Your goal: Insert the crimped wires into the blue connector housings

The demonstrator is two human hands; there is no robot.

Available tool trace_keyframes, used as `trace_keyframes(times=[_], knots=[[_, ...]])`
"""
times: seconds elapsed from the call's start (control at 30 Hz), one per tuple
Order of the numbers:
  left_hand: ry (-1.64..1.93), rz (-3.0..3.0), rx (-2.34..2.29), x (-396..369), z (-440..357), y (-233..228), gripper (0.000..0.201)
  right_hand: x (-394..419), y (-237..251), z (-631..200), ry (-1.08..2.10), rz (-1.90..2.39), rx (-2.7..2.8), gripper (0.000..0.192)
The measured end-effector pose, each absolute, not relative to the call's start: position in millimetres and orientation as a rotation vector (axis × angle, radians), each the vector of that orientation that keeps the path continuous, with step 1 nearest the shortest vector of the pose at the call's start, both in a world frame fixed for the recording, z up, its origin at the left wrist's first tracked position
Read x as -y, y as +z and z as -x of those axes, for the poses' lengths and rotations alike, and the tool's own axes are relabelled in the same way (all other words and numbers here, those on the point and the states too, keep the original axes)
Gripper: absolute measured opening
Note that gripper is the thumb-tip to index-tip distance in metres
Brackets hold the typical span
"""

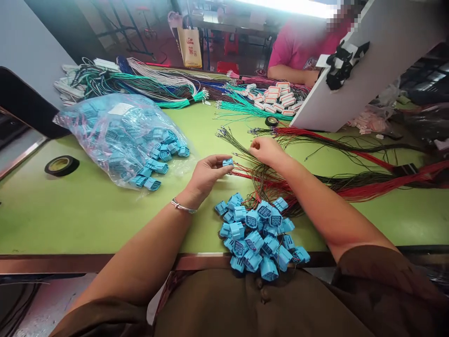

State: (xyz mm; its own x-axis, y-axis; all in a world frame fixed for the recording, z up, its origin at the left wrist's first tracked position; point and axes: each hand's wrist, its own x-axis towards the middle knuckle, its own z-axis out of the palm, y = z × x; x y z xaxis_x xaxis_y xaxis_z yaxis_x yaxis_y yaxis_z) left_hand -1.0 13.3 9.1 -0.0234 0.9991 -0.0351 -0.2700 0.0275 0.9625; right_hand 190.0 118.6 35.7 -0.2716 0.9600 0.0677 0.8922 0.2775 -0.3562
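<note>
My left hand (pixel 206 174) pinches a light-blue connector housing (pixel 228 162) between thumb and fingers, with red wires right beside it. To its right, my right hand (pixel 265 150) is closed, thumb against curled fingers, over a bundle of dark wires (pixel 234 141) with metal terminals at their ends. What sits between those fingertips is hidden. Just below both hands, a pile of blue connectors (pixel 254 241) with wires attached lies at the table's front edge, some hanging over it. Red wires (pixel 365 189) run off to the right beneath my right forearm.
A clear plastic bag (pixel 115 135) of blue connectors lies open at left, some spilling out. Black tape rolls (pixel 62 165) rest on the green table (pixel 87 215). Green and white wire bundles (pixel 147 84) and white connectors (pixel 278 98) lie behind. A grey panel (pixel 351 79) separates a person in pink (pixel 294 51).
</note>
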Motion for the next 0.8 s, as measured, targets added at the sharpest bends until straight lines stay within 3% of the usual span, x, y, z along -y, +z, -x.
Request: trace_keyframes(times=[0.13, 0.4, 0.57, 0.8], knots=[[1.275, -0.840, -0.961, -12, 2, 13, 0.043, -143, 31, -182, 0.235, 1.895, 2.537, 0.015], [1.248, -0.745, -0.938, -13, 4, 12, 0.038, -152, 48, -200, 0.125, 1.719, 2.420, 0.020], [1.221, -0.754, -0.984, -12, 4, 11, 0.041, -138, 46, -189, 0.262, 1.667, 2.567, 0.017], [1.217, -0.779, -0.978, -11, 4, 11, 0.040, -146, 59, -190, -0.088, 1.740, 2.538, 0.020]])
